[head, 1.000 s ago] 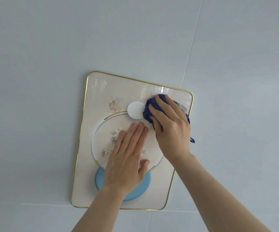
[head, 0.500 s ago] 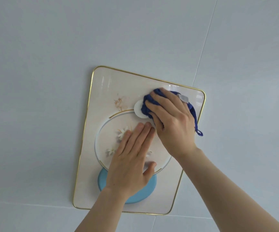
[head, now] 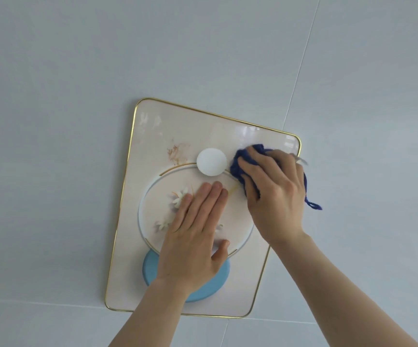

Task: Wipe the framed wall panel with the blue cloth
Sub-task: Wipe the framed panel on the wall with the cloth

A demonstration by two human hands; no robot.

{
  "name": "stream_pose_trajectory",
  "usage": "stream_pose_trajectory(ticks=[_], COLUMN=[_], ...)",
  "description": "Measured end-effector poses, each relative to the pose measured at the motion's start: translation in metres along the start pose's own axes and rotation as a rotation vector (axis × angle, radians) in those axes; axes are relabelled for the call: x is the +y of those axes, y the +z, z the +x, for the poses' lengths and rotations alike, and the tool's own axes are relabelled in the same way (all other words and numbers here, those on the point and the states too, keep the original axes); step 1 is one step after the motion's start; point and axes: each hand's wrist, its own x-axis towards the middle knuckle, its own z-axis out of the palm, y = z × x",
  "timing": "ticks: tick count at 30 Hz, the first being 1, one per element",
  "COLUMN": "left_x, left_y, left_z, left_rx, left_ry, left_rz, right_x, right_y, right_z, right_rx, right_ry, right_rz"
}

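Note:
The framed wall panel hangs on the wall, cream with a thin gold rim, a large ring, a white disc and a light blue disc printed on it. My left hand lies flat on the ring in the panel's middle, fingers together. My right hand presses the bunched blue cloth against the panel's upper right part, just right of the white disc. Most of the cloth is hidden under my fingers; a loose thread hangs at the right edge.
A brownish smudge sits on the panel left of the white disc. The pale grey wall around the panel has thin seams, one running diagonally at the upper right and one along the bottom.
My right hand slid the cloth left over the white disc, then back right, uncovering the disc. My left hand stayed flat on the panel.

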Motion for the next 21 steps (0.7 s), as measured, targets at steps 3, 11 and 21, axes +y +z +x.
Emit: stream_pose_trajectory(ticks=[3, 11, 21], left_x=[0.001, -0.001, -0.070], left_y=[-0.003, -0.032, -0.073], left_z=[-0.001, -0.004, 0.004], left_rx=[-0.020, -0.033, 0.091], left_ry=[0.007, -0.001, -0.218], left_rz=[0.017, -0.051, 0.070], right_x=[-0.001, -0.025, -0.079], right_y=[-0.010, -0.035, -0.009], right_z=[-0.026, -0.048, 0.021], right_rx=[-0.058, -0.189, -0.062], right_ry=[0.016, 0.305, 0.059], right_rz=[-0.007, 0.152, 0.267])
